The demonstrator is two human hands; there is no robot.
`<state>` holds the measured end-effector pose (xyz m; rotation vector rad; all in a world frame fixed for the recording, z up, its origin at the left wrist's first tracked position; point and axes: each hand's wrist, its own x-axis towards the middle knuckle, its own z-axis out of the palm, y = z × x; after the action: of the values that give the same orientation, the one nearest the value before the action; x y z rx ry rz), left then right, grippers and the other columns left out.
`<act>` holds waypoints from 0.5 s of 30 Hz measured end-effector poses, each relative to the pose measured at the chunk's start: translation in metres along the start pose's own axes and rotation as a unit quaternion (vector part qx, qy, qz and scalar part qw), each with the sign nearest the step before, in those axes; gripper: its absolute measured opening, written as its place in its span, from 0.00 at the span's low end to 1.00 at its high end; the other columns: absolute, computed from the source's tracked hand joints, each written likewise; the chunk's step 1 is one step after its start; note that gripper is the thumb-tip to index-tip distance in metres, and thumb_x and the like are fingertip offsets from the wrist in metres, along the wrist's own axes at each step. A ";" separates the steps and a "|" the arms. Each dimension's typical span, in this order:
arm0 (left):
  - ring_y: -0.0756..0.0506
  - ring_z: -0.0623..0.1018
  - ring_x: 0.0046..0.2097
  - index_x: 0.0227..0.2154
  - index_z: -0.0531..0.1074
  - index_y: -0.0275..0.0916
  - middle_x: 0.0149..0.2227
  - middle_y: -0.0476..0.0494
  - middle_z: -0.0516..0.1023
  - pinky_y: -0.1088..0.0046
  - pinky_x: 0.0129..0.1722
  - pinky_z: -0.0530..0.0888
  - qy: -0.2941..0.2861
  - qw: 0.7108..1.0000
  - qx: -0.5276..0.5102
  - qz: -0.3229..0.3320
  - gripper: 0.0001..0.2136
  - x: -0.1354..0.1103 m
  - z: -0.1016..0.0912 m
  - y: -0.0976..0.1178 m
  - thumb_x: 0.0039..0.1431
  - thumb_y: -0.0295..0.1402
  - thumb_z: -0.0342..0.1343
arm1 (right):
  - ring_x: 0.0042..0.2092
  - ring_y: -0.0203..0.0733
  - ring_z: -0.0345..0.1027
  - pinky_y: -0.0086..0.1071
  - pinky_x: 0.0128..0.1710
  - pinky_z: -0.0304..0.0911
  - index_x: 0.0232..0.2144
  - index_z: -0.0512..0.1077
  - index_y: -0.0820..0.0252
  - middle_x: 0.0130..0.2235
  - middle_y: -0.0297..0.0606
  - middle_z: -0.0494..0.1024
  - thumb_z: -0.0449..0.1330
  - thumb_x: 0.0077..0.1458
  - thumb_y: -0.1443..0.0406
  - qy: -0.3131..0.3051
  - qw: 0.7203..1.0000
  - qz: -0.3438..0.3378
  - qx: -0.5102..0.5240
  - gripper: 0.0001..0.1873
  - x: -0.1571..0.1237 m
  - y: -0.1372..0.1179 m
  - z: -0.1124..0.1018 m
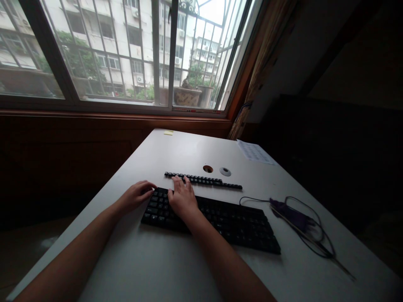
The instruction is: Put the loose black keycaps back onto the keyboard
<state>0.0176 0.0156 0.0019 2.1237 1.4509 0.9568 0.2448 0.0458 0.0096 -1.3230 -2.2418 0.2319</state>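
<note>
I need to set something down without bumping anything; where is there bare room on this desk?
Bare: the far stretch between the yellow note and the paper, beyond the round hole; also the near patch below the keyboard, between the forearms.

Crowded: the middle, with left hand, right hand, keyboard and row of keys; and the right, with cable and purple item.

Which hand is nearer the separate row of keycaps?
The right hand, overlapping the keycaps in view; the left hand is by the far left corner of the keyboard.

Wht desk [195, 153] nr barred window [110, 54] (daylit); curtain [256, 84], dim wall [289, 54] to rt.
</note>
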 end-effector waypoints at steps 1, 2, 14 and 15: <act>0.43 0.76 0.39 0.45 0.76 0.40 0.39 0.43 0.77 0.69 0.39 0.72 0.000 1.000 0.001 0.001 0.12 0.000 0.000 0.000 0.65 0.39 0.52 | 0.68 0.59 0.44 0.53 0.66 0.44 0.64 0.61 0.59 0.66 0.42 0.62 0.52 0.62 0.60 -0.004 1.000 -0.001 -0.002 0.29 0.000 0.000 0.000; 0.43 0.76 0.40 0.45 0.76 0.40 0.39 0.43 0.77 0.69 0.40 0.72 -0.002 1.000 0.002 0.002 0.12 0.000 0.000 0.000 0.65 0.39 0.52 | 0.68 0.59 0.43 0.52 0.66 0.44 0.64 0.60 0.59 0.66 0.41 0.62 0.52 0.62 0.60 -0.008 1.000 -0.002 -0.005 0.29 0.000 0.000 0.000; 0.43 0.76 0.39 0.45 0.75 0.38 0.39 0.42 0.77 0.68 0.40 0.72 -0.003 1.000 0.002 -0.008 0.13 0.000 -0.001 0.003 0.66 0.38 0.51 | 0.66 0.56 0.47 0.47 0.66 0.47 0.62 0.63 0.62 0.60 0.41 0.69 0.51 0.64 0.64 0.026 0.998 -0.048 -0.019 0.25 -0.002 0.000 -0.003; 0.43 0.76 0.39 0.45 0.75 0.38 0.39 0.42 0.77 0.68 0.40 0.72 -0.002 1.000 0.002 -0.008 0.13 0.000 -0.001 0.003 0.65 0.38 0.52 | 0.65 0.56 0.48 0.47 0.66 0.48 0.61 0.63 0.63 0.60 0.42 0.70 0.51 0.64 0.65 0.033 0.998 -0.054 -0.014 0.25 -0.001 0.000 -0.003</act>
<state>0.0193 0.0143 0.0045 2.1114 1.4671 0.9448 0.2469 0.0447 0.0113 -1.2014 -2.2598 0.1178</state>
